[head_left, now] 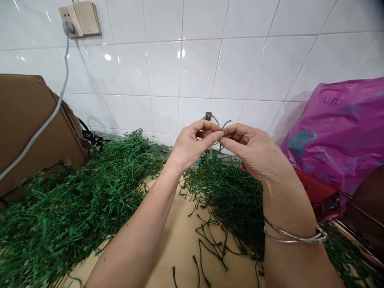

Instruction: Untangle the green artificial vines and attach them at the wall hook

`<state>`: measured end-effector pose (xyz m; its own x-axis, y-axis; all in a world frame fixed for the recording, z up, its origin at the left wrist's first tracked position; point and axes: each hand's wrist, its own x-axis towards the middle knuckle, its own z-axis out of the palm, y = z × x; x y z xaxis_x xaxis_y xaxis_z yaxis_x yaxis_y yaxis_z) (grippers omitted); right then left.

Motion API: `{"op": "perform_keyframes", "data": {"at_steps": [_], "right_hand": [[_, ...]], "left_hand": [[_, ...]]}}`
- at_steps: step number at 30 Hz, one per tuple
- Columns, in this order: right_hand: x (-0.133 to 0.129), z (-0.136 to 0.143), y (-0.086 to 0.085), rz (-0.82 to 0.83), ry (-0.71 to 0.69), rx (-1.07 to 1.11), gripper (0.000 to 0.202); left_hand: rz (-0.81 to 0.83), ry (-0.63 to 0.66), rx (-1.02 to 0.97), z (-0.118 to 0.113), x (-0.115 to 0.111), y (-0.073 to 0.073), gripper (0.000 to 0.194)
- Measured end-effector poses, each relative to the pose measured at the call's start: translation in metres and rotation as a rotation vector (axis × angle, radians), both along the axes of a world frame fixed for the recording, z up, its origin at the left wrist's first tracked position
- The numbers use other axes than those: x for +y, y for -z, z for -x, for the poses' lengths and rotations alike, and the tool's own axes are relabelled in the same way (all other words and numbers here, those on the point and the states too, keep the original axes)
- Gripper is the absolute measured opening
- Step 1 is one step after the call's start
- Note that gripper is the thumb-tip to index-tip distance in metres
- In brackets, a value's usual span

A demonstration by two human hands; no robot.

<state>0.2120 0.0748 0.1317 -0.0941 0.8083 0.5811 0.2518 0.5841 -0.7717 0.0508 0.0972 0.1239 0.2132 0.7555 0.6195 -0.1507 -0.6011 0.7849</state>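
Note:
My left hand [196, 140] and my right hand [247, 146] meet fingertip to fingertip in the middle of the view, above the table. Pinched between them is a thin green cord [227, 124], its free end sticking up past the fingers and a bit hanging below. The exact spot where the fingers grip is partly hidden. Beneath my right hand lies a dark heap of green cords [222, 180]. A larger pile of green cords [120, 176] spreads to the left of my left arm. Loose single cords [216, 240] lie between my forearms.
A tan tabletop [180, 236] carries the piles. At left stand a cardboard box [36, 120] and a grey power cable [57, 108] running from a wall socket [68, 20]. A pink plastic bag [345, 128] and a red item [318, 190] sit at right. White tiled wall [198, 68] rises behind.

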Motion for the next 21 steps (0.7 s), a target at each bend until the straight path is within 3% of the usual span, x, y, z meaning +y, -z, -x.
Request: {"op": "perform_keyframes", "data": {"at_steps": [3,6,10,15,21], "right_hand": [[-0.005,0.003,-0.004,-0.019,0.11,-0.071,0.015],[-0.007,0.007,-0.005,-0.034,0.231,-0.059,0.01],[0.001,0.009,0.0,-0.039,0.246,0.038,0.01],[0.013,0.007,0.007,0.014,0.235,0.163,0.008],[0.011,0.01,0.005,0.039,0.391,0.051,0.009]], "left_hand": [[-0.009,-0.052,-0.001,-0.004,-0.002,0.001,0.009],[0.025,-0.016,-0.113,-0.01,-0.002,0.004,0.009],[0.106,0.051,-0.268,-0.021,-0.001,0.009,0.01],[0.141,0.003,-0.247,-0.032,-0.003,0.016,0.009],[0.062,-0.123,-0.184,-0.04,0.003,0.031,0.01]]}}
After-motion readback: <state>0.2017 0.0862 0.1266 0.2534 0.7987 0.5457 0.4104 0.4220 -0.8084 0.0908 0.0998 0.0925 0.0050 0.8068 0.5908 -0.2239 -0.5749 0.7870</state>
